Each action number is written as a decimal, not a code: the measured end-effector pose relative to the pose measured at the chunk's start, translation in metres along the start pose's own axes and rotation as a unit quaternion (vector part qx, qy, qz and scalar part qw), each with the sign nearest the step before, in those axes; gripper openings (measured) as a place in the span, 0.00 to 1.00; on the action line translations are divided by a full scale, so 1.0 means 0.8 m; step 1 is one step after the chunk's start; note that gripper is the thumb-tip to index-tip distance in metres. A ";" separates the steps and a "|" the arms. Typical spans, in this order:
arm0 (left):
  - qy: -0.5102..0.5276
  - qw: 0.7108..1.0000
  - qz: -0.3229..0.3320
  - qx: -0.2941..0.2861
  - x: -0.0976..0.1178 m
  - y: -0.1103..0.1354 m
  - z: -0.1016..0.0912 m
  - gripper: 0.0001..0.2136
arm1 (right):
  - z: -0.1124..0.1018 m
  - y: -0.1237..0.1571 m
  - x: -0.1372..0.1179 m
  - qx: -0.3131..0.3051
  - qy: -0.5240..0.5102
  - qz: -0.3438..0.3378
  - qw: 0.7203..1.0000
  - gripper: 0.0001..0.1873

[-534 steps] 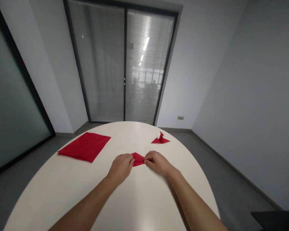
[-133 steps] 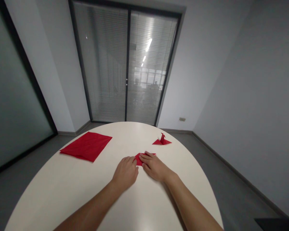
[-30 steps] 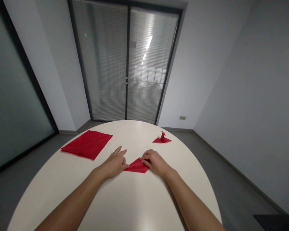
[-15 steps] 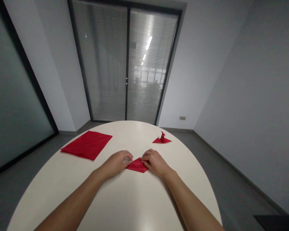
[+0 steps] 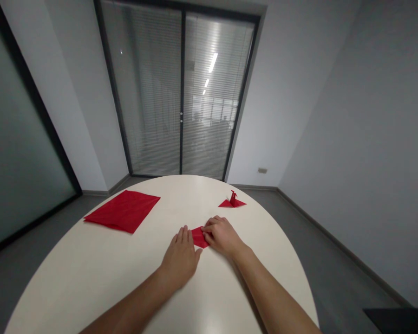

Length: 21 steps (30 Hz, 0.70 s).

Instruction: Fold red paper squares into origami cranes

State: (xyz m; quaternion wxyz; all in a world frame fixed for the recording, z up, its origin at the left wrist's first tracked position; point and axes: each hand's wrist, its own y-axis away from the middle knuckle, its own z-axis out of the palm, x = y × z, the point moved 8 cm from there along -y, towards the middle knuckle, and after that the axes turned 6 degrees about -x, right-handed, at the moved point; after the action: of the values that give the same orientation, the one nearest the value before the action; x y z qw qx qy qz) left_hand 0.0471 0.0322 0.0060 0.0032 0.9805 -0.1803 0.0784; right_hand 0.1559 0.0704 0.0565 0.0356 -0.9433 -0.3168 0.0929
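Note:
A small folded piece of red origami paper (image 5: 199, 237) lies on the white table between my hands. My left hand (image 5: 181, 254) rests flat on its left side, fingers stretched forward and thumb out to the right, covering that part of the paper. With fingers bent, my right hand (image 5: 223, 235) pinches the paper's right edge. What lies under both hands is hidden.
A stack of red paper sheets (image 5: 125, 211) lies at the table's left. A folded red paper crane (image 5: 233, 202) stands toward the far right. The round white table (image 5: 174, 199) has its curved far edge before a glass door (image 5: 153, 93) with blinds.
My left hand has gone from pinching the paper's left corner to lying flat over that side, fingers straightened. The right hand keeps its grip in nearly the same place.

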 end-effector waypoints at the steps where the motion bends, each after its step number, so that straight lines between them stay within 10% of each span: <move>1: 0.000 1.000 -0.006 0.014 0.000 0.000 -0.003 0.27 | 0.000 0.000 0.000 0.000 -0.006 0.001 1.000 0.10; 11: 0.006 0.999 0.010 0.050 -0.004 -0.009 -0.051 0.12 | 0.006 0.002 0.016 -0.004 -0.100 0.051 0.994 0.05; 21: 0.118 0.991 0.031 0.056 -0.025 -0.022 -0.044 0.07 | 0.004 0.004 0.016 -0.004 -0.134 0.054 0.989 0.06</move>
State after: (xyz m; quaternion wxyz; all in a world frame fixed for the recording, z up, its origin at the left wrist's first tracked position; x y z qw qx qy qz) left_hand 0.0292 0.0566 0.0378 -0.0326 0.9569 -0.2039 0.2039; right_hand 0.1676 0.0756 0.0507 -0.0165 -0.9381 -0.2678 0.2192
